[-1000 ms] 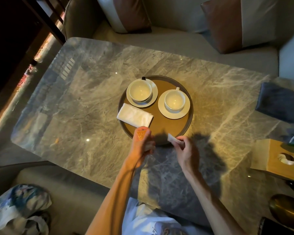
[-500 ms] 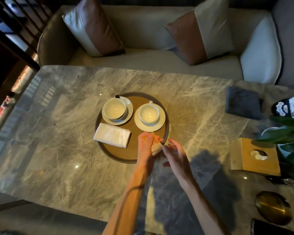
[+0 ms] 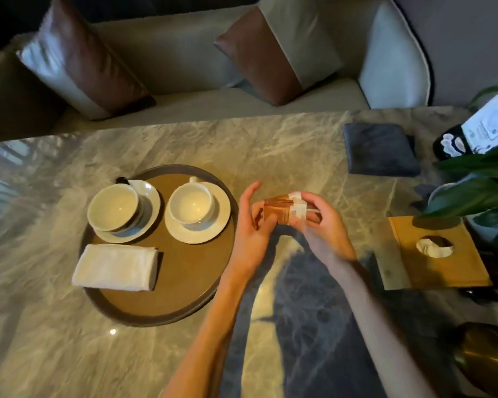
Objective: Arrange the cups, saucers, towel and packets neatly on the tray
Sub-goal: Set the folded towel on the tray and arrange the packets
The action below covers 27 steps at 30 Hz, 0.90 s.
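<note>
**Marble table [image 3: 270, 145]: packets [image 3: 279, 212] held, not yet placed**

The round tray [image 3: 184, 282] sits on the table. At its far side a cup [image 3: 112, 206] on its saucer [image 3: 150, 193] stands beside a second cup [image 3: 190, 203] on a second saucer [image 3: 222, 214]. The folded towel [image 3: 115, 267] lies at the tray's near left. Just right of the tray, my left hand [image 3: 250, 234] and right hand [image 3: 325, 228] both grip the small stack of packets between them

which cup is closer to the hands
The cup on the tray's right side, just beside the left hand holding the packets; the other cup sits farther left, beyond the towel.
</note>
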{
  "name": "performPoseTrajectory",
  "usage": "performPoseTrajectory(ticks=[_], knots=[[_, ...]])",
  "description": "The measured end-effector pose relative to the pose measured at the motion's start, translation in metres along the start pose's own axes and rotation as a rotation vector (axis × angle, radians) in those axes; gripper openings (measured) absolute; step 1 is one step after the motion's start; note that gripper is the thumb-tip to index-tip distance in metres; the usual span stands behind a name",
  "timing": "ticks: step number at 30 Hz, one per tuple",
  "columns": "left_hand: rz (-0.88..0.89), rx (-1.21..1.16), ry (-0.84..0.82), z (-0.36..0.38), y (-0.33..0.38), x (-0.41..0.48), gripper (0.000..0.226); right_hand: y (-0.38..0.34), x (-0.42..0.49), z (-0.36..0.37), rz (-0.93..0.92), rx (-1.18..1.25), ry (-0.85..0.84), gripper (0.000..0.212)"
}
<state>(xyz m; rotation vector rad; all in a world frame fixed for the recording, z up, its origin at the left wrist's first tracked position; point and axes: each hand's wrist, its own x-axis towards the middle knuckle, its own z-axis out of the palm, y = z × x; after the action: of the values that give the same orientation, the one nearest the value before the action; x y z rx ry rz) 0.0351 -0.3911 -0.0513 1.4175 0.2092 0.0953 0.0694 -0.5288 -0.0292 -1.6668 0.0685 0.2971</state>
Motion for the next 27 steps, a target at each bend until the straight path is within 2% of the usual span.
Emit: performPoseTrajectory(ticks=[3, 5, 7, 11, 14, 16, 21, 24, 27], knots=[[0.108, 0.392, 0.025, 0.012, -0.027, 0.003, 0.046, 0.032, 0.002, -0.007, -0.154, -0.308, 0.09, 0.036], [0.167, 0.511, 0.077, 0.022, -0.045, -0.001, 0.043, 0.054, -0.004, -0.005, -0.269, -0.447, 0.167, 0.045], [0.196, 0.6, 0.082, 0.029, -0.063, -0.007, 0.043, 0.076, -0.008, -0.005, -0.346, -0.519, 0.169, 0.058], [0.222, 0.776, 0.08, 0.03, -0.082, -0.013, 0.051, 0.103, -0.014, -0.006, -0.408, -0.625, 0.149, 0.059], [0.192, 0.827, 0.072, 0.029, -0.081, -0.012, 0.064, 0.101, -0.015, -0.002, -0.365, -0.741, 0.137, 0.069], [0.172, 0.838, 0.03, 0.031, -0.078, -0.011, 0.063, 0.097, -0.013, 0.001, -0.316, -0.783, 0.114, 0.073], [0.143, 0.79, 0.026, 0.033, -0.075, -0.01, 0.059, 0.096, -0.008, 0.003, -0.289, -0.668, 0.126, 0.074], [0.145, 0.757, 0.054, 0.031, -0.072, -0.01, 0.049, 0.096, -0.007, 0.005, -0.295, -0.588, 0.159, 0.067], [0.148, 0.716, 0.072, 0.032, -0.07, -0.011, 0.046, 0.097, -0.008, 0.012, -0.306, -0.611, 0.185, 0.055]])
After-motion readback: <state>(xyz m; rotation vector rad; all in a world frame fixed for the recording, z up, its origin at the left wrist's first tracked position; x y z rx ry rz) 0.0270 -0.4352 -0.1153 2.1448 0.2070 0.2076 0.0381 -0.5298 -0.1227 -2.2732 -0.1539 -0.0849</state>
